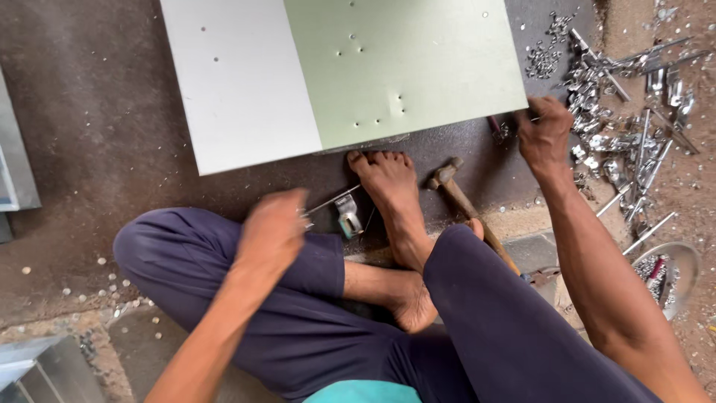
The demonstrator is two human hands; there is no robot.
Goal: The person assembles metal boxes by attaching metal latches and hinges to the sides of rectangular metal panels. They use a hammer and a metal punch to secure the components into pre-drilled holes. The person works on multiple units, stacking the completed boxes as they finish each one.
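I sit on the floor with my legs folded. My left hand (272, 233) hovers blurred above my left knee, fingers closed around a small metal hasp (344, 209) with a thin rod. My right hand (544, 134) reaches to the right corner of a flat panel, white on the left (239, 89) and pale green on the right (410, 67); its fingers pinch at small metal bits there, though what they grip is hidden. My bare foot (388, 186) presses against the panel's near edge. A wooden-handled hammer (462, 201) lies beside the foot.
A heap of shiny metal fittings, rods and screws (626, 127) spreads at the right. A round metal dish (667, 272) with small parts sits lower right. Loose washers (112, 287) dot the floor at left. Grey metal sheets (19, 172) lie at the left edge.
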